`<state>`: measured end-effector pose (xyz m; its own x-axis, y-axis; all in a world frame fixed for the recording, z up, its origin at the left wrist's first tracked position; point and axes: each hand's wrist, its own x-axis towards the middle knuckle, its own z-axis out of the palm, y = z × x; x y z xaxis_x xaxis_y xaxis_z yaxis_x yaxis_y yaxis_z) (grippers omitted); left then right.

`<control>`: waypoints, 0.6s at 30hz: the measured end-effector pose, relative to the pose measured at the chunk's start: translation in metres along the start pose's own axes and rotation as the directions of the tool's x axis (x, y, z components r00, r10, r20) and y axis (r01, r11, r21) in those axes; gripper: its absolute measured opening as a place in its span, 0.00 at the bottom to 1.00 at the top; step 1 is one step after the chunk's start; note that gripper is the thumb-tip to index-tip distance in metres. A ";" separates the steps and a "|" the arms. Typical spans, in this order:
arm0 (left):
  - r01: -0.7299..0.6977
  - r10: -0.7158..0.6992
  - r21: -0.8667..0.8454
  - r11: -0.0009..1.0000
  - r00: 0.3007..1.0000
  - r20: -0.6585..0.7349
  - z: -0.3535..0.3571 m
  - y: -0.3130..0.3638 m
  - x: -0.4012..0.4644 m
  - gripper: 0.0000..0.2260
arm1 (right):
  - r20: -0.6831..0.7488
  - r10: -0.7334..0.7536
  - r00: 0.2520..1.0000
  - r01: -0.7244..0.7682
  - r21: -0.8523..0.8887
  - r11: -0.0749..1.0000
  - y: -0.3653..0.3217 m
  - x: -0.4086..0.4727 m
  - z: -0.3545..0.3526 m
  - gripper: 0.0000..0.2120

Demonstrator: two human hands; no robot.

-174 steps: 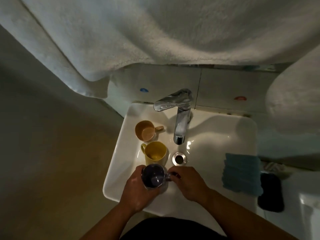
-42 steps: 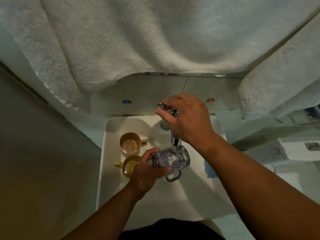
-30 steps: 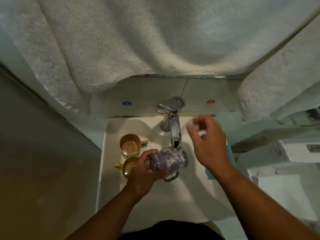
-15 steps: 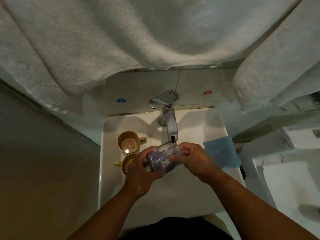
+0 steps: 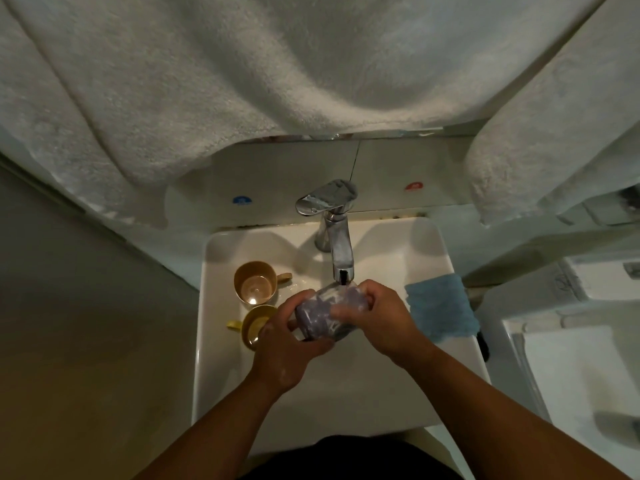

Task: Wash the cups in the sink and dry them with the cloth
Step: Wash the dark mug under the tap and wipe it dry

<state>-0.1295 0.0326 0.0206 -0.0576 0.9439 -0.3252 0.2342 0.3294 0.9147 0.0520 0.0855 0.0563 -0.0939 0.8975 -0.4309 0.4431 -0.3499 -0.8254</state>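
**Purple cup held under the tap**

You hold the purple patterned ceramic cup (image 5: pixel 323 315) on its side in both hands, just below the spout of the chrome single-lever tap (image 5: pixel 337 233) and above the basin of the white rectangular sink (image 5: pixel 346 393). Your left hand (image 5: pixel 287 344) grips the cup's base end, fingers curled round it and thumb beneath. Your right hand (image 5: pixel 377 318) covers the mouth end, fingers wrapped over the rim and side. Whether water is running cannot be told in this dim light.

Two more cups stand in the basin's left part: a tan plastic cup (image 5: pixel 255 282) upright nearer the wall, and a yellow cup (image 5: pixel 254 325) tilted just beside your left hand. The folded blue cloth (image 5: pixel 441 311) lies on the sink's right rim. Grey-white towels (image 5: pixel 277 64) hang overhead.
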 end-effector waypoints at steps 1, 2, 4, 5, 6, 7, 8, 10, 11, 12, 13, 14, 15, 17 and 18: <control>-0.003 0.003 0.000 1.000 1.000 0.004 -0.001 -0.001 0.002 0.41 | 0.021 0.005 1.000 -0.005 -0.031 1.000 0.000 -0.001 0.002 0.13; -0.008 0.008 0.001 1.000 1.000 0.015 -0.001 -0.002 0.003 0.41 | -0.002 0.003 1.000 -0.003 -0.056 0.998 0.000 0.001 0.004 0.11; -0.022 0.021 0.018 1.000 0.999 0.024 0.000 -0.001 0.003 0.41 | -0.117 0.002 0.993 -0.009 -0.056 0.998 -0.001 0.003 0.003 0.14; -0.024 0.023 0.022 0.999 1.000 0.018 0.000 0.000 0.002 0.41 | -0.143 0.013 0.990 -0.018 -0.038 0.999 -0.001 0.004 0.002 0.16; -0.019 0.019 0.024 1.000 1.000 0.010 0.001 -0.001 0.002 0.41 | -0.116 0.016 0.993 -0.020 -0.029 0.999 -0.001 0.003 0.001 0.14; -0.017 0.017 0.023 1.000 1.000 0.004 0.000 -0.001 0.002 0.41 | -0.057 0.008 0.998 -0.009 -0.015 1.000 -0.003 0.001 0.002 0.09; -0.019 0.019 0.021 1.000 1.000 0.003 -0.001 -0.002 0.003 0.41 | 0.007 0.004 1.000 -0.004 -0.021 1.000 -0.002 -0.002 0.003 0.07; -0.035 0.035 0.031 0.999 0.999 0.014 -0.002 -0.002 0.003 0.41 | -0.010 -0.008 1.000 0.008 -0.064 0.998 -0.002 -0.002 0.004 0.04; -0.038 0.037 0.041 0.998 0.999 0.018 -0.001 -0.002 0.003 0.41 | -0.074 -0.024 0.997 0.017 -0.086 0.996 -0.003 0.000 0.004 0.08; -0.038 0.037 0.047 0.998 0.999 0.014 0.000 -0.002 0.002 0.40 | -0.135 -0.039 0.990 0.024 -0.114 0.993 -0.001 0.003 0.005 0.12; -0.033 0.033 0.049 0.998 0.999 0.005 0.000 -0.002 0.002 0.40 | -0.153 -0.023 0.988 0.009 -0.094 0.995 -0.002 0.005 0.006 0.13; -0.027 0.027 0.049 0.998 1.000 -0.004 0.000 -0.002 0.003 0.40 | -0.119 -0.010 0.993 0.002 -0.066 0.998 -0.002 0.005 0.006 0.10; -0.025 0.025 0.048 0.999 1.000 -0.010 -0.001 -0.003 0.003 0.41 | -0.060 -0.013 0.998 0.011 -0.043 0.999 -0.004 0.003 0.007 0.08; -0.037 0.038 0.053 0.998 0.999 -0.007 -0.003 -0.005 0.006 0.42 | -0.003 -0.007 1.000 0.007 -0.054 0.998 -0.002 0.001 0.012 0.12; -0.048 0.048 0.061 0.997 0.999 -0.001 -0.003 -0.005 0.006 0.42 | -0.058 -0.010 0.998 0.005 -0.082 0.997 -0.002 0.002 0.012 0.09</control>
<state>-0.1338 0.0367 0.0148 -0.0477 0.9586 -0.2809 0.2952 0.2821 0.9128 0.0399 0.0850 0.0524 -0.0465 0.9148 -0.4011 0.5143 -0.3223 -0.7947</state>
